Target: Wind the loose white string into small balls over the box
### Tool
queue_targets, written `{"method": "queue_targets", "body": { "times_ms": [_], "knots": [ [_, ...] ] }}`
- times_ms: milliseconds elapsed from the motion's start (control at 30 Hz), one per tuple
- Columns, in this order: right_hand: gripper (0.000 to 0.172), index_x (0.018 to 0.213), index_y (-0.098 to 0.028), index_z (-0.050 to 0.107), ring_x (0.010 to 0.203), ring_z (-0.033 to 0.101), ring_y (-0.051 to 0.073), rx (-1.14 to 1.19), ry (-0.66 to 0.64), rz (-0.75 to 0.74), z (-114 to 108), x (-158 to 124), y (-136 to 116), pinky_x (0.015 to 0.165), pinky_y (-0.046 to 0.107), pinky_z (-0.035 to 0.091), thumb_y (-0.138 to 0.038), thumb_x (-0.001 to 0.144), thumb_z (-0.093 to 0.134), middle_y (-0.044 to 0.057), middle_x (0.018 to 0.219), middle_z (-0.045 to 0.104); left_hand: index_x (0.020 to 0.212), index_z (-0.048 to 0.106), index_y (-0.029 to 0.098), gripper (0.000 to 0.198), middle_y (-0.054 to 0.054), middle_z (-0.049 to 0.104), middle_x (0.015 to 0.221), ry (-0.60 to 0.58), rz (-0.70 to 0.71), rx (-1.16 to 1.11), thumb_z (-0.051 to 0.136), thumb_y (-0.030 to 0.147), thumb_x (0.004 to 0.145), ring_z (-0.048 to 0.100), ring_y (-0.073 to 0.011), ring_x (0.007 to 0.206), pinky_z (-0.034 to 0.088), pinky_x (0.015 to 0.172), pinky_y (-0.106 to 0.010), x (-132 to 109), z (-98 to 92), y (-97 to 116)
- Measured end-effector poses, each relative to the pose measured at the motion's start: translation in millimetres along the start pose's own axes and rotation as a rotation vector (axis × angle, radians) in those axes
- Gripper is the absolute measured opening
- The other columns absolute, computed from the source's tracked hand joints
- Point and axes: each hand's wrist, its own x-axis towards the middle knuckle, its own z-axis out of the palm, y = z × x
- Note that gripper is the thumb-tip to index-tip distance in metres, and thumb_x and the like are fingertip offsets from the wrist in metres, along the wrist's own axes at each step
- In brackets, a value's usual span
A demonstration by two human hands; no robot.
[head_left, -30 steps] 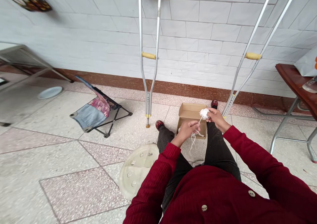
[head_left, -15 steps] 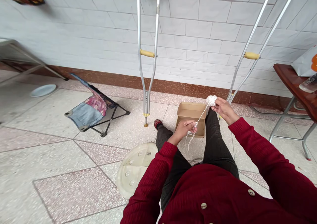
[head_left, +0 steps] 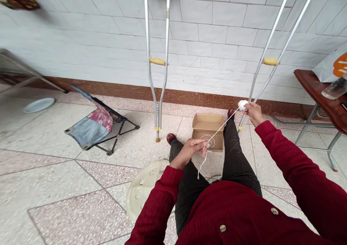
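My right hand (head_left: 253, 114) is raised at the far side of my knees, shut on a small ball of white yarn (head_left: 243, 105). A taut white strand (head_left: 222, 125) runs down from the ball to my left hand (head_left: 191, 149), which pinches it above my lap. Loose loops of yarn (head_left: 202, 167) hang below my left fingers. An open cardboard box (head_left: 207, 123) sits on the floor just beyond my left hand, on the far side of my dark trousers, and neither hand touches it.
Two aluminium crutches (head_left: 157, 75) lean against the tiled wall, one on each side of the box. A low folding stool (head_left: 93, 129) stands left, a round plastic lid (head_left: 143, 190) lies near my left knee, and a brown table (head_left: 317, 89) stands right.
My right hand has moved up and to the right with the yarn ball, drawing the strand out longer and tighter. My left hand has dropped slightly toward my lap.
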Motion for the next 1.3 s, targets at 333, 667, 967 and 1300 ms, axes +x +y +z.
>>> {"method": "queue_targets", "body": {
  "times_ms": [333, 667, 967, 1300],
  "knots": [
    [0.019, 0.079, -0.013, 0.069, 0.038, 0.053, 0.01, -0.312, -0.078, 0.003, 8, -7, 36, 0.036, 0.02, 0.042, -0.023, 0.064, 0.068, 0.0, 0.054, 0.063, 0.069, 0.063, 0.015, 0.038, -0.005, 0.063, 0.06, -0.084, 0.023, -0.003, 0.058, 0.048, 0.085, 0.059, -0.015, 0.056, 0.049, 0.067, -0.03, 4, 36.8, 21],
    [0.041, 0.103, -0.012, 0.071, 0.045, 0.057, 0.012, -0.346, -0.152, -0.324, 23, -11, -56, 0.041, 0.022, 0.042, -0.031, 0.067, 0.067, 0.004, 0.073, 0.069, 0.086, 0.07, 0.016, 0.023, -0.005, 0.072, 0.084, 0.381, -0.005, 0.531, 0.063, 0.036, 0.077, 0.065, -0.0199, 0.085, 0.05, 0.076, -0.029, 55, -45.1, -34],
    [0.032, 0.1, -0.018, 0.075, 0.074, 0.063, 0.02, -1.013, -0.263, -0.742, 68, -68, -109, 0.069, 0.028, 0.042, -0.027, 0.072, 0.061, 0.004, 0.079, 0.073, 0.119, 0.061, 0.017, 0.043, -0.01, 0.064, 0.124, 0.317, 0.348, 0.213, 0.067, 0.032, 0.079, 0.06, -0.0215, 0.111, 0.05, 0.088, -0.03, 118, 29.1, 33],
    [0.035, 0.097, -0.017, 0.077, 0.077, 0.063, 0.023, -1.05, -0.075, -0.621, 44, -2, -94, 0.071, 0.03, 0.043, -0.032, 0.069, 0.065, 0.006, 0.08, 0.072, 0.09, 0.058, 0.015, 0.046, -0.007, 0.071, 0.071, 0.08, 0.198, 0.027, 0.043, 0.058, 0.092, 0.068, -0.0185, 0.075, 0.05, 0.084, -0.034, 62, 58.5, 8]
  ]
}}
